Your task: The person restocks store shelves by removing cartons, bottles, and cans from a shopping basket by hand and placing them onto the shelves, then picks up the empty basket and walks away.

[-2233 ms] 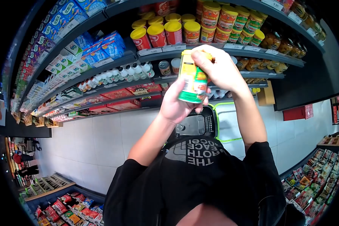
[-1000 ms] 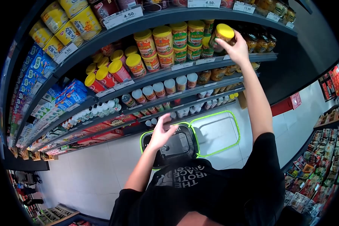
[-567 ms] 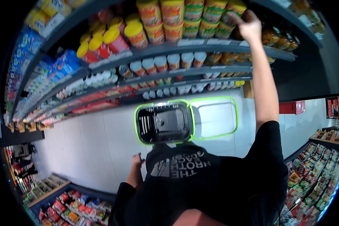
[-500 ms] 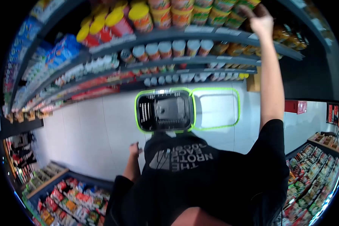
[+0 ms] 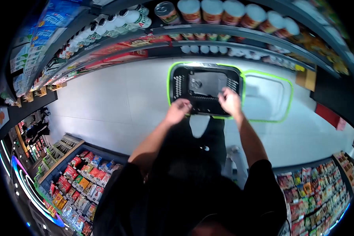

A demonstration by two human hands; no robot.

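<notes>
A black shopping basket [image 5: 205,109] with a lime-green rim stands on the floor in front of me. Its inside shows a dark bottom, and I make out no goods in it. My left hand [image 5: 177,111] is over the near left part of the basket, fingers curled together. Above the near right part is my right hand [image 5: 230,101], its fingers bent inward and pointing down. Whether either hand pinches something small cannot be seen. The basket's green-edged handle frame [image 5: 290,94] is spread out flat to the right.
Ahead are curved-looking shelves [image 5: 240,28] with tubs [image 5: 211,11], a can [image 5: 167,12] and white-capped bottles [image 5: 126,16]. A cardboard box [image 5: 305,78] sits at the right. Behind me are racks of snack packets [image 5: 82,183] and more packets [image 5: 310,183]. Pale floor [image 5: 102,102] lies between.
My right hand has come down from the upper shelf of cups to the basket. My left hand has moved forward from my side to the basket. The view has tilted down and shifted left.
</notes>
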